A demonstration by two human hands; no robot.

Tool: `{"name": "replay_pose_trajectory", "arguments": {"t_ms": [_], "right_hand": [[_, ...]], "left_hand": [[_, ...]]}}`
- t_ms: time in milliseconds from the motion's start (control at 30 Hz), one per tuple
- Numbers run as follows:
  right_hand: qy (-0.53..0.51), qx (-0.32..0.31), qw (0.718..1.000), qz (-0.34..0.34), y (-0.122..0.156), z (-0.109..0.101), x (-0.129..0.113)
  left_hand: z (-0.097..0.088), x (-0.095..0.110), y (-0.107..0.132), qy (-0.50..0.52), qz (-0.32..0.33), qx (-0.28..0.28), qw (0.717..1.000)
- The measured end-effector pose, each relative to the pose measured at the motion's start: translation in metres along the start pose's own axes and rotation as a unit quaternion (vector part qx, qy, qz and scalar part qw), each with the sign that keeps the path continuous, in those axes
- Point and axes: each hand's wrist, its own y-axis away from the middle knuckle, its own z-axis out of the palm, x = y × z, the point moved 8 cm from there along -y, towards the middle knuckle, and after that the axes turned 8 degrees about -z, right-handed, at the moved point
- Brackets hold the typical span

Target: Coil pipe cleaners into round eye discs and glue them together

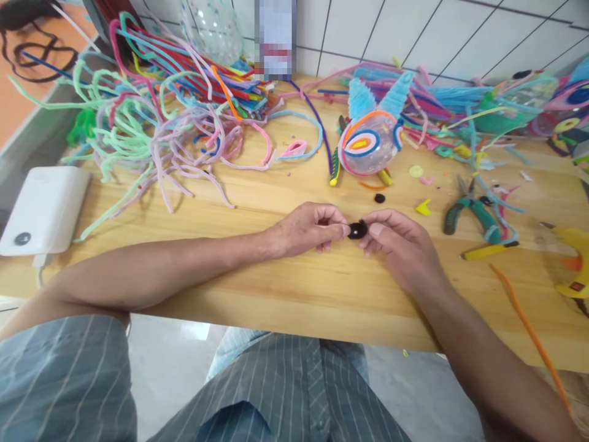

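Observation:
Between my two hands is a small black coil (357, 231), apparently rolled from pipe cleaner, with a short end sticking up at its right. My left hand (309, 228) pinches its left side between thumb and forefinger. At the other side, the thumb and fingers of my right hand (401, 244) close on its edge. Just beyond the hands lies a black disc (380, 198) of similar look. Behind that stands a clear ball-shaped figure (368, 150) with fuzzy blue ears and ringed eyes in orange, white and blue.
Loose pipe cleaners (151, 135) heap up at the left, near a white power bank (43, 209). To the right lie green-handled pliers (472, 212), a yellow pen-like tool (488, 250), a yellow glue gun (570, 258) and an orange pipe cleaner (524, 313). A tiled wall (368, 37) rises behind.

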Motion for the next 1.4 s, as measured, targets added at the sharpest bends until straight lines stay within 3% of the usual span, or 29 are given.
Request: {"name": "replay_pose_trajectory", "arguments": {"t_ms": [400,1033,1400], "right_hand": [[0.034,0.012,0.999,-0.022,-0.0003,0.0011,-0.0023],[0.097,0.009,0.994,-0.049,0.0015,0.0028,-0.0072],[-0.012,-0.001,0.998,-0.057,-0.0036,-0.0027,-0.0053]], "left_hand": [[0.0013,0.0039,0.002,0.0,-0.002,-0.017,1.0],[0.0025,0.0063,0.0041,-0.034,-0.013,0.001,0.999],[-0.0044,0.0076,0.0,0.008,-0.018,0.041,0.999]]}}
